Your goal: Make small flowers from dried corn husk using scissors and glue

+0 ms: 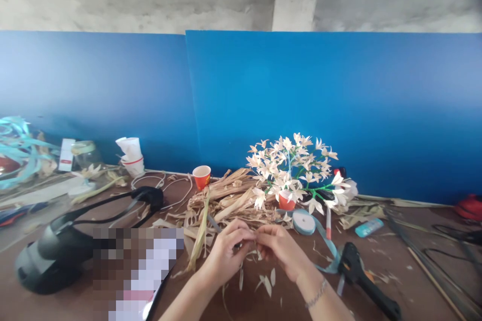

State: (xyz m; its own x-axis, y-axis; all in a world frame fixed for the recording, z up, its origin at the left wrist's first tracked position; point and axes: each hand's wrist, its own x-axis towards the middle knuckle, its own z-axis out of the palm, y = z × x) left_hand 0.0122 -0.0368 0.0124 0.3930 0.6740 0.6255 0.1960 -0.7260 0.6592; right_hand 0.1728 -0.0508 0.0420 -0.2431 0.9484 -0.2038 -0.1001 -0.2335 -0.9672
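Note:
My left hand (234, 243) and my right hand (276, 247) meet above the middle of the table, thumbs and fingers pinched together. Whatever they pinch is too small and hidden to name. Just beyond them lies a heap of dried corn husks (229, 195). Behind it to the right, a red paper cup (286, 202) holds a bunch of cream husk flowers (288, 165) on green stems. Beside the right hand is a roll of pale blue ribbon (304, 222), its tail running toward the front. Small cut husk petals (266, 283) lie below the hands.
A black glue gun (356, 266) rests right of my right forearm, near a turquoise packet (369, 227). On the left sit a black headset-like device (52, 246) and a pixelated area. Another paper cup (202, 177) stands at the back, before the blue partition (263, 95).

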